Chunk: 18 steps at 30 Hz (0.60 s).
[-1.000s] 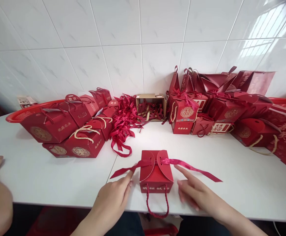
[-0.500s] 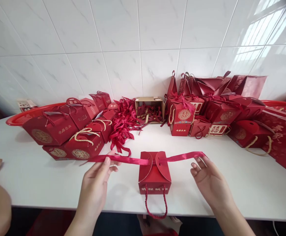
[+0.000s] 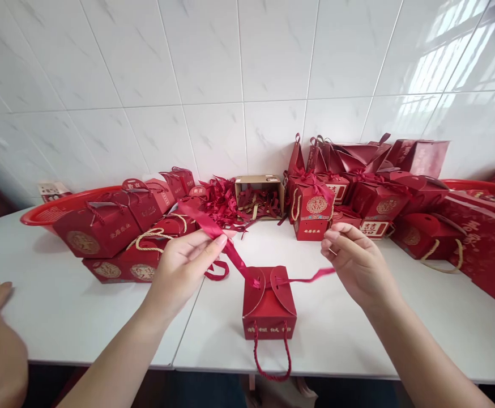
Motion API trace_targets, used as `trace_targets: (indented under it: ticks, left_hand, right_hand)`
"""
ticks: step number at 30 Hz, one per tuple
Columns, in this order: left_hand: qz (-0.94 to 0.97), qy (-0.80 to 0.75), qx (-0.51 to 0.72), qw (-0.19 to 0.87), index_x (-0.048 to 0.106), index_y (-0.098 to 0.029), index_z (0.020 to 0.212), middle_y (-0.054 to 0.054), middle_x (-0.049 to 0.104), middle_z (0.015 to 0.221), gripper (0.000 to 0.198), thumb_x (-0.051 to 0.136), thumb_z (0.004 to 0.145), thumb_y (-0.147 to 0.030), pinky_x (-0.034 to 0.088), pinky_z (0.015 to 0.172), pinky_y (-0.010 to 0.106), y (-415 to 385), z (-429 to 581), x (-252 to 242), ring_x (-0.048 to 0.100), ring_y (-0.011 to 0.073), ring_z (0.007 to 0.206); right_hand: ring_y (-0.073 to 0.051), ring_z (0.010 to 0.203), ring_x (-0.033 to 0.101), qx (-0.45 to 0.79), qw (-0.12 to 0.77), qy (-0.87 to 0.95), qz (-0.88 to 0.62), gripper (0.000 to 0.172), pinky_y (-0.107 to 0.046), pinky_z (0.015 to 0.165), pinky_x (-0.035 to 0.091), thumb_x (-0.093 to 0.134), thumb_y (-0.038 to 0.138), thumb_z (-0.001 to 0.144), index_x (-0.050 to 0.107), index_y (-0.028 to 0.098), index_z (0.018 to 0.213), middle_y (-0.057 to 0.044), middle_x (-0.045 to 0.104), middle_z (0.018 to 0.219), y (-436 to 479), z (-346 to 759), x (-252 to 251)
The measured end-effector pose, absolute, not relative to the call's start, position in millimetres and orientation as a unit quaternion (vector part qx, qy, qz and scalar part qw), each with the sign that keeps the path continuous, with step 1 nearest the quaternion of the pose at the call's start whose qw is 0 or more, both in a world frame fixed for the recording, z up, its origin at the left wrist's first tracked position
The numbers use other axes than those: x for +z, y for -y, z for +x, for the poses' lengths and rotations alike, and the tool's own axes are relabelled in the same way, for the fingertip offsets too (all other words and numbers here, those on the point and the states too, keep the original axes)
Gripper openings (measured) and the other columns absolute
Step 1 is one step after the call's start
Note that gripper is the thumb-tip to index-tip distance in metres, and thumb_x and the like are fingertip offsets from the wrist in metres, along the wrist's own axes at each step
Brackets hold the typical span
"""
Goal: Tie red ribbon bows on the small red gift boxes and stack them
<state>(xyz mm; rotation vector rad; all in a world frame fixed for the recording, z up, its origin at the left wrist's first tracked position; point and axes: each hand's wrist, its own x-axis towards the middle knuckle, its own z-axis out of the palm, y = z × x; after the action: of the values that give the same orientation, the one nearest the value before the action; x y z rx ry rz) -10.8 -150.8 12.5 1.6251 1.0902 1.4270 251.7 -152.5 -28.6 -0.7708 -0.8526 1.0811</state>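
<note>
One red box [image 3: 269, 309]; curved flaps [image 3: 284, 296]; crimson ribbon [image 3: 236, 258]; twisted cord handle [image 3: 273, 378]

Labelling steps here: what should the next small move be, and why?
Probably lower the right hand slightly and pinch the right tail. The left hand grips the left tail above the box, while the right tail looks slack, its visible part ending beside the right hand, with no clear grip on it.

Tiled wall [image 3: 213, 62] with bright glare [image 3: 438, 62]; red tray [image 3: 43, 214] at left
</note>
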Motion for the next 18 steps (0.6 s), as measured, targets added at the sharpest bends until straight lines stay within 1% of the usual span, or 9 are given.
trace_targets:
  ticks: [3, 4, 6, 8, 9, 11, 14, 16, 18]
  left_hand:
    - [0.633, -0.426, 0.541, 0.353, 0.075, -0.019, 0.092, 0.005, 0.073, 0.094, 0.024, 0.067, 0.079, -0.038, 0.050, 0.088, 0.030, 153, -15, 13, 0.064, 0.0228, 0.098]
    - [0.632, -0.430, 0.538, 0.356, 0.075, -0.020, 0.091, 0.004, 0.073, 0.092, 0.024, 0.066, 0.079, -0.039, 0.050, 0.086, 0.029, 153, -16, 13, 0.064, 0.0221, 0.095]
    - [0.628, -0.436, 0.533, 0.362, 0.074, -0.020, 0.092, 0.004, 0.072, 0.089, 0.026, 0.064, 0.081, -0.041, 0.050, 0.084, 0.028, 154, -20, 12, 0.064, 0.0207, 0.091]
    - [0.627, -0.443, 0.530, 0.360, 0.074, -0.020, 0.092, 0.004, 0.072, 0.086, 0.028, 0.062, 0.082, -0.043, 0.050, 0.082, 0.028, 154, -21, 12, 0.063, 0.0201, 0.087]
    - [0.628, -0.446, 0.530, 0.355, 0.074, -0.019, 0.090, 0.004, 0.072, 0.085, 0.028, 0.062, 0.082, -0.043, 0.050, 0.081, 0.028, 155, -22, 12, 0.063, 0.0202, 0.086]
    - [0.633, -0.445, 0.537, 0.336, 0.074, -0.019, 0.086, 0.003, 0.071, 0.083, 0.028, 0.063, 0.081, -0.043, 0.049, 0.079, 0.028, 155, -21, 14, 0.063, 0.0204, 0.085]
    - [0.642, -0.435, 0.553, 0.304, 0.074, -0.018, 0.081, 0.002, 0.071, 0.080, 0.024, 0.066, 0.079, -0.041, 0.049, 0.075, 0.025, 154, -19, 17, 0.062, 0.0191, 0.084]
    - [0.637, -0.429, 0.565, 0.302, 0.074, -0.019, 0.080, 0.002, 0.071, 0.079, 0.022, 0.069, 0.077, -0.039, 0.049, 0.072, 0.024, 153, -18, 18, 0.062, 0.0184, 0.083]
    - [0.624, -0.424, 0.577, 0.313, 0.074, -0.019, 0.082, 0.002, 0.071, 0.079, 0.021, 0.071, 0.075, -0.039, 0.050, 0.071, 0.023, 153, -18, 19, 0.063, 0.0180, 0.081]
  right_hand:
    - [-0.007, 0.047, 0.039, 0.535, 0.628, 0.430, -0.367, 0.028, -0.020, 0.047, 0.030, 0.072, 0.039, 0.073, 0.053, 0.020, 0.068, 0.006, 0.046, 0.052, 168, 255, -43]
    - [-0.006, 0.043, 0.035, 0.566, 0.570, 0.454, -0.385, 0.033, -0.020, 0.044, 0.026, 0.067, 0.045, 0.077, 0.053, 0.018, 0.064, 0.005, 0.044, 0.047, 175, 257, -53]
    - [-0.006, 0.038, 0.033, 0.629, 0.400, 0.516, -0.421, 0.050, -0.021, 0.041, 0.022, 0.051, 0.057, 0.085, 0.057, 0.015, 0.058, 0.003, 0.044, 0.041, 187, 259, -76]
    - [-0.006, 0.035, 0.035, 0.673, 0.277, 0.533, -0.432, 0.057, -0.020, 0.039, 0.022, 0.044, 0.061, 0.087, 0.065, 0.012, 0.066, 0.000, 0.051, 0.043, 195, 257, -99]
    - [-0.005, 0.035, 0.037, 0.688, 0.272, 0.513, -0.435, 0.054, -0.020, 0.038, 0.022, 0.046, 0.060, 0.087, 0.066, 0.013, 0.073, -0.001, 0.056, 0.049, 197, 255, -108]
    - [-0.004, 0.040, 0.043, 0.712, 0.373, 0.402, -0.439, 0.039, -0.017, 0.038, 0.027, 0.056, 0.055, 0.084, 0.065, 0.017, 0.084, -0.001, 0.064, 0.070, 198, 246, -120]
    - [-0.007, 0.061, 0.058, 0.733, 0.531, 0.162, -0.393, 0.022, -0.017, 0.049, 0.043, 0.070, 0.039, 0.078, 0.063, 0.022, 0.091, -0.002, 0.065, 0.099, 191, 233, -125]
    - [-0.009, 0.069, 0.060, 0.727, 0.582, 0.081, -0.355, 0.019, -0.018, 0.055, 0.048, 0.073, 0.030, 0.075, 0.064, 0.023, 0.090, -0.001, 0.064, 0.096, 184, 231, -124]
    - [-0.009, 0.066, 0.058, 0.693, 0.633, 0.078, -0.336, 0.016, -0.018, 0.055, 0.049, 0.073, 0.028, 0.076, 0.066, 0.024, 0.090, 0.001, 0.062, 0.084, 176, 234, -122]
